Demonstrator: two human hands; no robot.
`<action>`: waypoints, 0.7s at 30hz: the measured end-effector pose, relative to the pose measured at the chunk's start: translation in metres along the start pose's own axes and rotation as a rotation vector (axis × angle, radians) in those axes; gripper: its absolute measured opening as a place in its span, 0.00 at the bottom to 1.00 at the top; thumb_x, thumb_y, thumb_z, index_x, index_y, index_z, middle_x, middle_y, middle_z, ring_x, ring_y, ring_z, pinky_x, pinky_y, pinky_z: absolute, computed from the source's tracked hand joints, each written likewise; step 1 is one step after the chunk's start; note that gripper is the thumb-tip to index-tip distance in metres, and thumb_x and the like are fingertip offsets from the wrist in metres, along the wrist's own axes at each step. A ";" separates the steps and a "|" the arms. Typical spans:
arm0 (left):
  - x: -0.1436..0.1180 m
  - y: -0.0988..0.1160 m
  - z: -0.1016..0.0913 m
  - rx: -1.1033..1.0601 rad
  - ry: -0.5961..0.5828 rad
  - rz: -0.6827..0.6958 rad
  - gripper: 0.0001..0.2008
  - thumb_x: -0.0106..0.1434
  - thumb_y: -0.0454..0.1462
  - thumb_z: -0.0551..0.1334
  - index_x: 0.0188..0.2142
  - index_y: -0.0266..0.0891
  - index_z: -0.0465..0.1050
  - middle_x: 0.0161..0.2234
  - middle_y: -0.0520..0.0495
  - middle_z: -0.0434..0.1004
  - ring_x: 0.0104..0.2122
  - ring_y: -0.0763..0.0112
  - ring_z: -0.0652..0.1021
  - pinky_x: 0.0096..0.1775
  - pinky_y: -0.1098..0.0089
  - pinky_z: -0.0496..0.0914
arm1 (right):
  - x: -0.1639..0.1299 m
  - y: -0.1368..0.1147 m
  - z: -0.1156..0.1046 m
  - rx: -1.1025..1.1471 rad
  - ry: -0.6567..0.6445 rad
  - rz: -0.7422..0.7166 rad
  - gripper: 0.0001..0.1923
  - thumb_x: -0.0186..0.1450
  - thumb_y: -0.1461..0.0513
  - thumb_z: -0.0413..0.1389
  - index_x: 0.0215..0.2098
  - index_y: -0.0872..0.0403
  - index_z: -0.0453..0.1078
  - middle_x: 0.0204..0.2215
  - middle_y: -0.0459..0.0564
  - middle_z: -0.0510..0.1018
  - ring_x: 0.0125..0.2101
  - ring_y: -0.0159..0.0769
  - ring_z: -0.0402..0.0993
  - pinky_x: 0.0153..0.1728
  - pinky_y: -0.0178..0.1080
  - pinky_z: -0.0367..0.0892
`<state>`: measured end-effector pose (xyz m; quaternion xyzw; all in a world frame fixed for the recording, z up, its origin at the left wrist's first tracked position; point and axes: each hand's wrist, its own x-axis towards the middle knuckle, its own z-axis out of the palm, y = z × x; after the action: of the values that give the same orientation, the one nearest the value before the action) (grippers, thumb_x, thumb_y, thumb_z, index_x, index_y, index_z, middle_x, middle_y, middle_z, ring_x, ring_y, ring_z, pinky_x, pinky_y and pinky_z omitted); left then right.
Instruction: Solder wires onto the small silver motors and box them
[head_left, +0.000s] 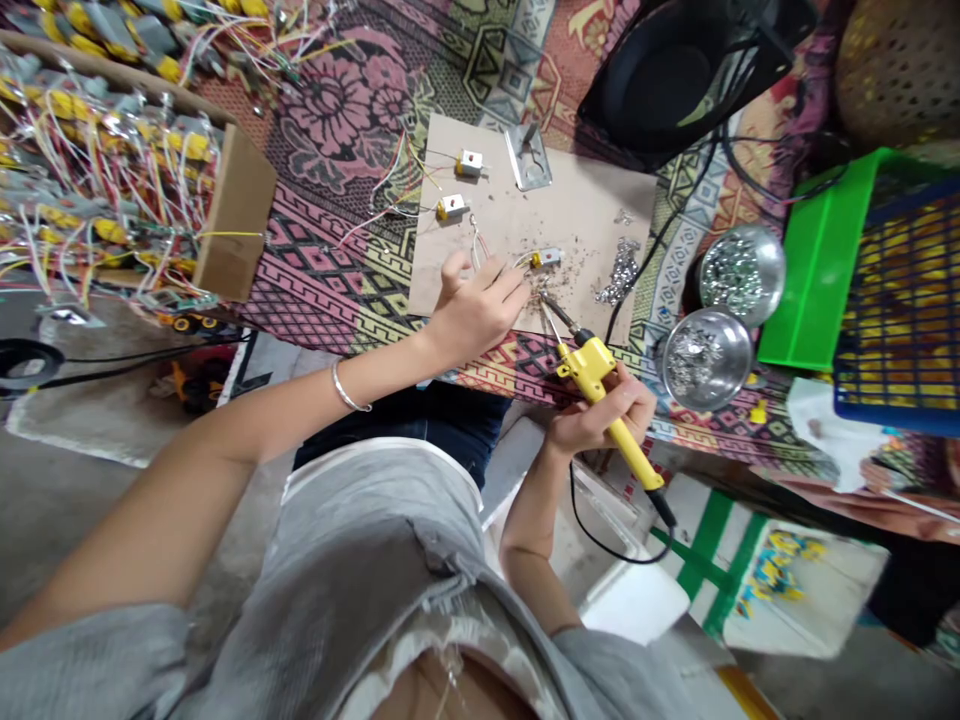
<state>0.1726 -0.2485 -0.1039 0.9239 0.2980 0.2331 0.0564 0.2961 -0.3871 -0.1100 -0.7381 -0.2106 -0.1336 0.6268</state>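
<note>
My right hand [604, 412] grips a yellow soldering iron [600, 385], its dark tip pointing up-left onto a brown work board [585, 215]. My left hand [476, 305] rests on the board's near edge, fingers pinching thin wires that lead to a small yellow-and-grey motor [545, 259] just beyond the fingertips. The iron's tip sits close to that motor. Two more small motors [452, 207] with coloured wires lie further up the board. A black cord hangs from the iron's handle.
A cardboard box [236, 215] heaped with wired motors stands at the left. Two metal bowls [707, 357] of small silver parts sit right of the board, beside a green tray [817, 260] and a blue basket [900, 300]. A black dish [660, 75] lies behind.
</note>
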 end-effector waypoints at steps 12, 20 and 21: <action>0.000 0.000 0.000 0.014 0.022 0.015 0.13 0.81 0.32 0.53 0.40 0.39 0.73 0.40 0.47 0.82 0.51 0.55 0.79 0.51 0.50 0.60 | -0.005 0.008 -0.010 -0.137 -0.056 -0.285 0.18 0.72 0.48 0.53 0.31 0.50 0.68 0.28 0.45 0.74 0.30 0.36 0.75 0.37 0.47 0.75; 0.002 0.002 -0.004 -0.097 -0.078 -0.053 0.15 0.80 0.31 0.51 0.40 0.40 0.75 0.43 0.44 0.82 0.55 0.52 0.78 0.54 0.46 0.62 | -0.007 0.007 -0.010 -0.108 -0.038 -0.205 0.20 0.69 0.44 0.53 0.30 0.49 0.67 0.28 0.46 0.73 0.32 0.38 0.75 0.39 0.49 0.76; 0.002 0.002 -0.004 -0.111 -0.079 -0.061 0.15 0.80 0.31 0.51 0.40 0.41 0.75 0.43 0.44 0.82 0.55 0.51 0.78 0.54 0.45 0.62 | -0.007 0.007 -0.008 -0.119 -0.003 -0.184 0.20 0.70 0.43 0.52 0.31 0.48 0.66 0.28 0.46 0.72 0.31 0.38 0.74 0.39 0.50 0.76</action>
<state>0.1735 -0.2492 -0.0988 0.9183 0.3103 0.2109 0.1261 0.2935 -0.3966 -0.1182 -0.7517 -0.2702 -0.2020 0.5667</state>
